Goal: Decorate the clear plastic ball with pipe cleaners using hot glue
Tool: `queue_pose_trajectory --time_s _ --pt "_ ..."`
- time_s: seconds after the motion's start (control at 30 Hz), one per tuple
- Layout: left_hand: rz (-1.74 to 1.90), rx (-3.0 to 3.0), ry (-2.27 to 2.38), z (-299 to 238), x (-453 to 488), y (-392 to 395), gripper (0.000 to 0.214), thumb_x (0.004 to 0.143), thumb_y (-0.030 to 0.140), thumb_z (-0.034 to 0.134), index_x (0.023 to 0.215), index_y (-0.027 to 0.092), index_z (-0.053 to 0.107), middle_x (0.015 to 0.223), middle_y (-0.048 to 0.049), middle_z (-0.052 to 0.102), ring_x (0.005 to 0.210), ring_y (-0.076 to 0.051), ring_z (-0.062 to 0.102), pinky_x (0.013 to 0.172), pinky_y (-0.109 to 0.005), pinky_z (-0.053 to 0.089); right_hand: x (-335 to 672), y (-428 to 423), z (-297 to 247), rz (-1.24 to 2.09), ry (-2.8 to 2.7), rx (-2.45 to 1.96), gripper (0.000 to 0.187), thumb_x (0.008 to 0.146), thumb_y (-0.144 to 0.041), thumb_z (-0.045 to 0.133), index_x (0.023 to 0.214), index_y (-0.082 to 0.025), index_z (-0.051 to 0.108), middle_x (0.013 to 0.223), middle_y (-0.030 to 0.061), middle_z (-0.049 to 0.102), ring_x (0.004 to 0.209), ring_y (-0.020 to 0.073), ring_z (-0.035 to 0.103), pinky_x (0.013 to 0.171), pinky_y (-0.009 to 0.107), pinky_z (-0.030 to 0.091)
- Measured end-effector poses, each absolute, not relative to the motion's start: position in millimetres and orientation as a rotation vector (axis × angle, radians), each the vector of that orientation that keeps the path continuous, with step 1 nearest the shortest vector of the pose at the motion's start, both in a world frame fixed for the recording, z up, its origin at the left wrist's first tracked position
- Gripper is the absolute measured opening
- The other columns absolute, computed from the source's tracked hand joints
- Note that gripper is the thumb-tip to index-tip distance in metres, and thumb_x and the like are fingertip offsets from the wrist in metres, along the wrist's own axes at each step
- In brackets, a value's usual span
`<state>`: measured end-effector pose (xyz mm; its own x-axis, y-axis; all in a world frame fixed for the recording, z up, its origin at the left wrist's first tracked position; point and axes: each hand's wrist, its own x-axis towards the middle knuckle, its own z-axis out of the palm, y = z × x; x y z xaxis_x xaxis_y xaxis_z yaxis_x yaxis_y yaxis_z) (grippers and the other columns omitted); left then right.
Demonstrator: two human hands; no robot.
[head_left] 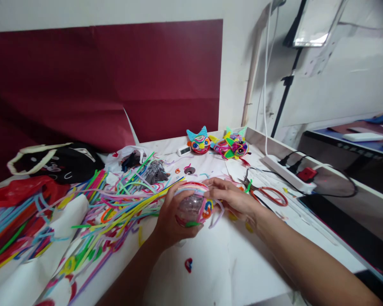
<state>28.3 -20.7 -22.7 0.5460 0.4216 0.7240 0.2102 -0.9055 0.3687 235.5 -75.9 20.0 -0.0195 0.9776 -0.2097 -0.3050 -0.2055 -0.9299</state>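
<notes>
A clear plastic ball, partly covered with coloured pipe cleaners, is held above the white tabletop. My left hand wraps round its left side, thumb low and fingers over the top. At its upper right edge my right hand is closed, fingertips pressed against the pink and white rows. From under those fingertips a lilac pipe cleaner hangs in a loose curve. Blue, yellow and orange curls decorate the ball's right side, and the bare plastic faces me. The right thumb is mostly hidden.
Loose pipe cleaners cover the left of the table, near a black bag. Two finished pipe-cleaner figures stand at the back. Red-handled scissors, a power strip and a dark tablet-like slab lie at right.
</notes>
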Motion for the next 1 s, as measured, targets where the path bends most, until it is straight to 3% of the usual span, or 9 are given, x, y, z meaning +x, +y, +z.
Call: queue_pose_trajectory --time_s 0.27,1.0 --pt "1.293 2.513 0.512 -25.2 29.6 -19.5 0.078 0.063 0.028 0.081 0.133 0.029 0.046 0.138 -0.0127 0.048 0.131 -0.038 0.053 0.107 -0.057 0.047 234.6 -75.3 19.2 1.494 -0.844 -1.16 0.043 0.059 -0.025 0.082 0.097 -0.022 0.063 0.077 -0.0044 0.065 0.065 0.0132 0.063 0.051 0.023 0.057" --pt "1.253 2.532 0.558 -37.2 23.3 -13.1 0.099 0.062 0.031 0.086 0.147 0.028 0.036 0.147 -0.0173 0.048 0.136 -0.04 0.051 0.108 -0.059 0.048 230.6 -73.4 15.3 1.439 -0.877 -1.186 0.049 0.055 -0.033 0.083 0.096 -0.02 0.06 0.077 -0.0051 0.062 0.068 0.0122 0.062 0.048 0.021 0.053"
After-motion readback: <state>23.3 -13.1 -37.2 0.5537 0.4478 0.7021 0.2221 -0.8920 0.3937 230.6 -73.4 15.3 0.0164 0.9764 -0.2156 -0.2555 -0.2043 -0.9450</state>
